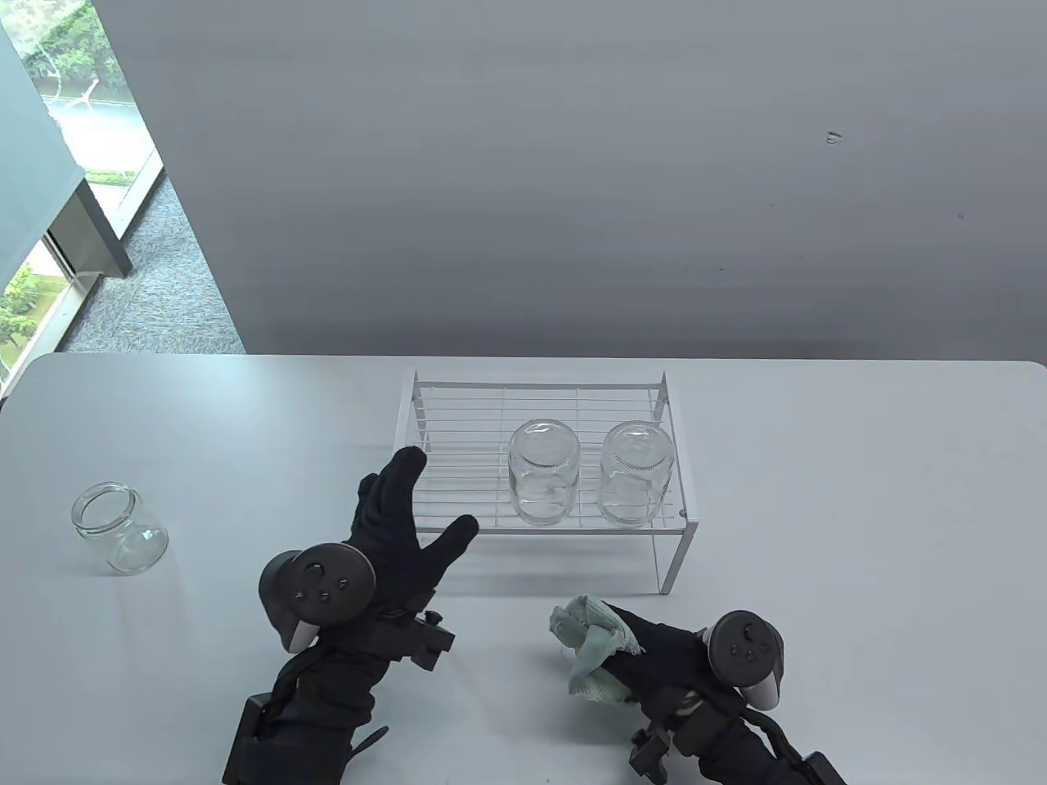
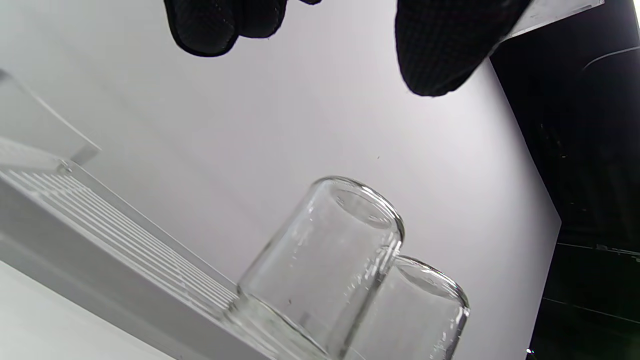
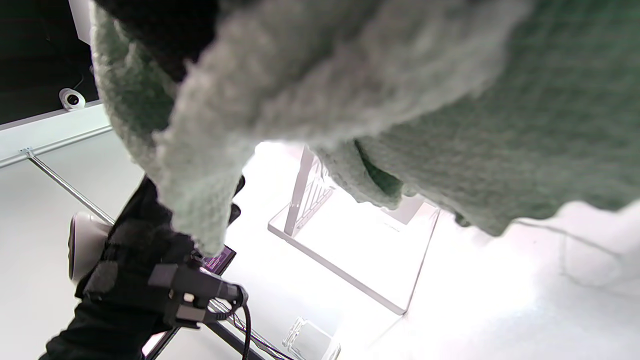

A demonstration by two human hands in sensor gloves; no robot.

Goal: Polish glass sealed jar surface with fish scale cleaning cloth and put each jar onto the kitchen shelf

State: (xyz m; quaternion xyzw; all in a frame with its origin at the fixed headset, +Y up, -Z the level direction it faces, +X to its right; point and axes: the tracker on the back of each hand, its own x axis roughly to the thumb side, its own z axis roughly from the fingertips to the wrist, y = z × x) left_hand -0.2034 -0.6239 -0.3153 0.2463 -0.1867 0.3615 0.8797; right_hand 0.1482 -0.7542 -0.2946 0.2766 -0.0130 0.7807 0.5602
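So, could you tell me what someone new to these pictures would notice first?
Probably the two glass jars standing upside down, side by side on the right half of the white wire shelf. Next, the right hand gripping a pale green cloth in front of the shelf, while the left hand hangs open at the shelf's left front. A third jar sits upright, alone, far left on the table.

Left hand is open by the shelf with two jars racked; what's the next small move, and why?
Probably swing the left hand left to the last jar, standing upright and untouched on the table. Two jars already sit inverted on the shelf, and this hand holds nothing. The right hand grips the cloth, ready to polish.
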